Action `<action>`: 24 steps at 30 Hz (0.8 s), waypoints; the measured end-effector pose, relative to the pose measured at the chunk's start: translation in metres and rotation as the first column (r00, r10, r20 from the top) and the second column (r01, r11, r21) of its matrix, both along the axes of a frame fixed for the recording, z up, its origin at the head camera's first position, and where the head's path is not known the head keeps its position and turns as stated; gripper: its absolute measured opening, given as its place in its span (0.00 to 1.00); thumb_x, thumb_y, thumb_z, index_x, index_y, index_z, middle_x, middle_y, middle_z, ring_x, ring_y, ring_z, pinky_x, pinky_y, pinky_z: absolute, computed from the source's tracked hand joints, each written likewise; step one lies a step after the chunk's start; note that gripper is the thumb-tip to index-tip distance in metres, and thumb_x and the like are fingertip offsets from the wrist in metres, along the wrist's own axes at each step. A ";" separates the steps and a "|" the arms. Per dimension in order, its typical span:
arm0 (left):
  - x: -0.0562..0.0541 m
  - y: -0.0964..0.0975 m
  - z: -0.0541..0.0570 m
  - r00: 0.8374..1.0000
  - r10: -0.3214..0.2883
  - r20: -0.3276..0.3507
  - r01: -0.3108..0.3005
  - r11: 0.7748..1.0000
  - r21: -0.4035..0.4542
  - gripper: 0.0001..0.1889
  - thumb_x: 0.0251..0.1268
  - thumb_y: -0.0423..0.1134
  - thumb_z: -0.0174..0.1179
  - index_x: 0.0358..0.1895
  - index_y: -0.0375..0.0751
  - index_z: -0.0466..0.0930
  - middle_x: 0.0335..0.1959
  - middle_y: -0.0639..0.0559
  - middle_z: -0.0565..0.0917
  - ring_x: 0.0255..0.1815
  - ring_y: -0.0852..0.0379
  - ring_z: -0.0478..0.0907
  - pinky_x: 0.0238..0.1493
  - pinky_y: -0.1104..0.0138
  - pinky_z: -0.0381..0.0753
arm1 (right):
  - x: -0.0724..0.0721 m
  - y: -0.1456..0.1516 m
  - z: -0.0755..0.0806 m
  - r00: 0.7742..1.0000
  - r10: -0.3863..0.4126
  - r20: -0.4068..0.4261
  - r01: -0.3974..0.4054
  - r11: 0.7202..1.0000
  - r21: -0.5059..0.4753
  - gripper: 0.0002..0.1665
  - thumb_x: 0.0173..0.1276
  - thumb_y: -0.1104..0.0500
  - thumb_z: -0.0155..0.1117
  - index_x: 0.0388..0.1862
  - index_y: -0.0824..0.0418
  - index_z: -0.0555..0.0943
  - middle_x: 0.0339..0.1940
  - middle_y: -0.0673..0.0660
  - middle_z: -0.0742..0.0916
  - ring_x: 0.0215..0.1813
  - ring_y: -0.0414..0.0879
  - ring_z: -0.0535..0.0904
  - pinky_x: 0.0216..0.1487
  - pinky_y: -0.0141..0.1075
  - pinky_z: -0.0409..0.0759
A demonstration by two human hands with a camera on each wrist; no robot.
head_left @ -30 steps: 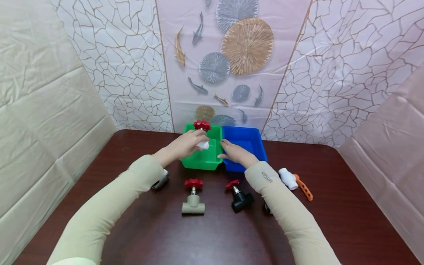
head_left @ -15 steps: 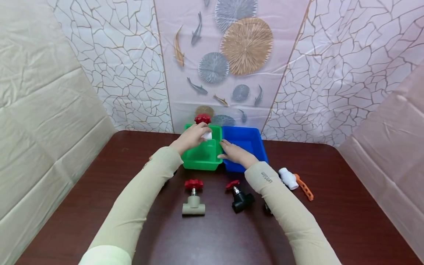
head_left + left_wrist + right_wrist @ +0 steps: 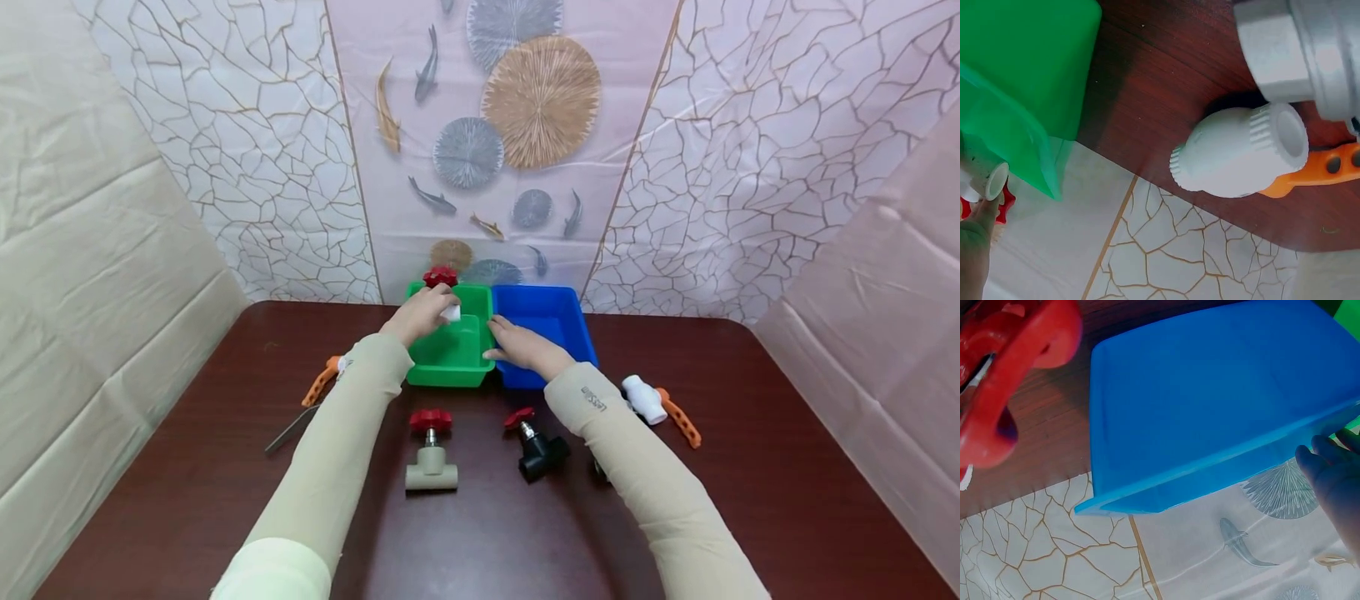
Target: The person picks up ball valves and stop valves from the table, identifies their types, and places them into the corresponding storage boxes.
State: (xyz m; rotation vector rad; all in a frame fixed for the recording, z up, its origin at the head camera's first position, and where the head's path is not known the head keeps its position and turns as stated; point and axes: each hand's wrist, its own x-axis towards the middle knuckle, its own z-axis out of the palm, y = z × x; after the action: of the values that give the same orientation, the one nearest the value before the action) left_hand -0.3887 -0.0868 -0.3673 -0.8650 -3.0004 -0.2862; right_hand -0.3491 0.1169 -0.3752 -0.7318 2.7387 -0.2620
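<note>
At the table (image 3: 465, 550), our left hand (image 3: 420, 314) grips the white valve (image 3: 452, 313) over the green box (image 3: 447, 378), red wheel (image 3: 440, 277) away from us; our right hand (image 3: 527, 347), uncurled, touches that box.

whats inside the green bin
Only bare green floor shows in the green bin; the left hand and the red-handled white valve it holds hide what's behind them.
</note>
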 end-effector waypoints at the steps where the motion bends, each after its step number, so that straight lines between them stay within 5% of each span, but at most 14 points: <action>1: -0.001 0.000 -0.001 1.000 0.001 0.001 -0.001 1.000 0.000 0.21 0.62 0.33 0.61 0.60 0.38 0.75 0.61 0.41 0.72 0.60 0.41 0.71 0.63 0.56 0.71 | 0.000 0.000 0.001 1.000 -0.002 0.003 0.002 1.000 0.000 0.42 0.73 0.49 0.49 0.75 0.69 0.48 0.77 0.67 0.52 0.76 0.60 0.50 0.74 0.49 0.55; 24: -0.016 0.001 -0.012 0.998 0.019 0.059 -0.018 1.000 -0.023 0.21 0.60 0.31 0.62 0.58 0.38 0.77 0.58 0.43 0.73 0.59 0.43 0.73 0.60 0.58 0.74 | -0.001 -0.001 0.001 1.000 0.002 0.010 -0.002 1.000 0.024 0.41 0.74 0.49 0.48 0.75 0.69 0.47 0.77 0.67 0.51 0.76 0.60 0.51 0.73 0.49 0.57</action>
State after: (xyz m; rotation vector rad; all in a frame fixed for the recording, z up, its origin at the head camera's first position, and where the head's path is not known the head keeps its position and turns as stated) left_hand -0.4047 -0.0856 -0.3795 -0.8447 -3.0705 -0.2832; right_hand -0.3497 0.1161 -0.3742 -0.7253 2.7272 -0.2316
